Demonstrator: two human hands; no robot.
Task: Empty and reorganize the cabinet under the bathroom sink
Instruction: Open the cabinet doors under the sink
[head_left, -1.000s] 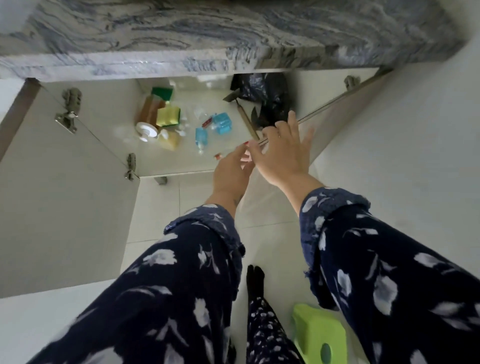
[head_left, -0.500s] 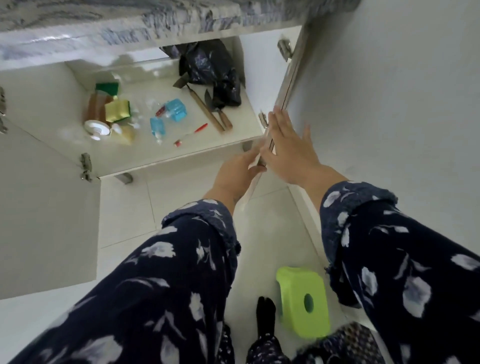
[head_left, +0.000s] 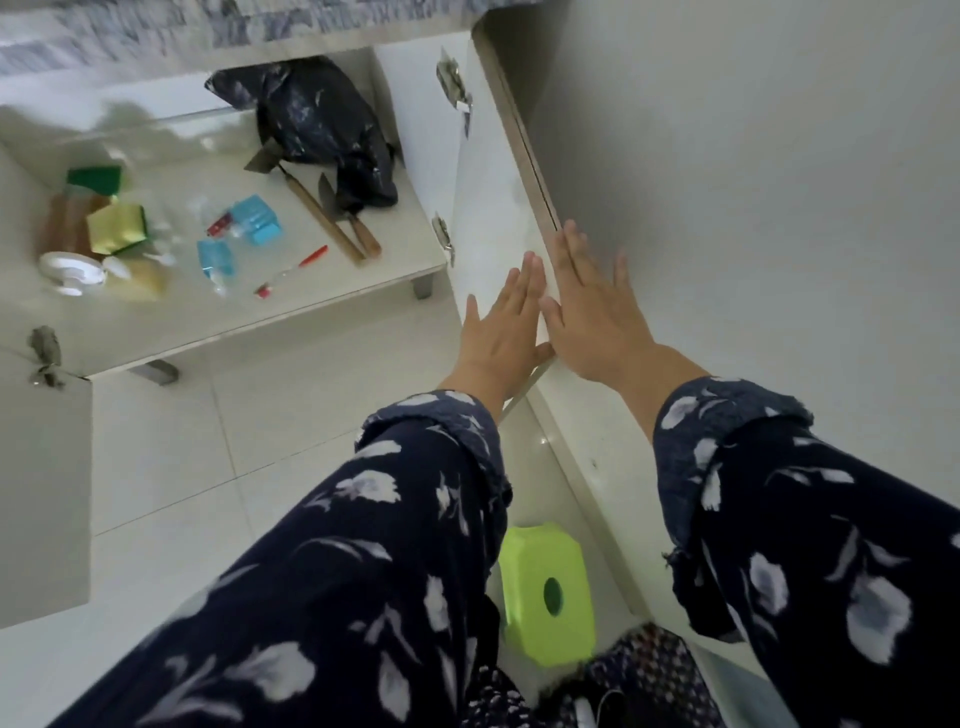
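both flat palms, left hand (head_left: 501, 332) and right hand (head_left: 597, 312), have swung the stiff cabinet door (head_left: 493, 208) wide; grasping nothing, they press its free edge.

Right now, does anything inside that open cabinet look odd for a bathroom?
Yes. Two wooden-handled tools, with blades like small trowels or knives, lie loose beside a crumpled black plastic bag, unusual among sponges and toothbrushes.

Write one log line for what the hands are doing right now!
left hand: flat on right door | right hand: flat on wall by door edge | cabinet: open, items inside | stool: on floor
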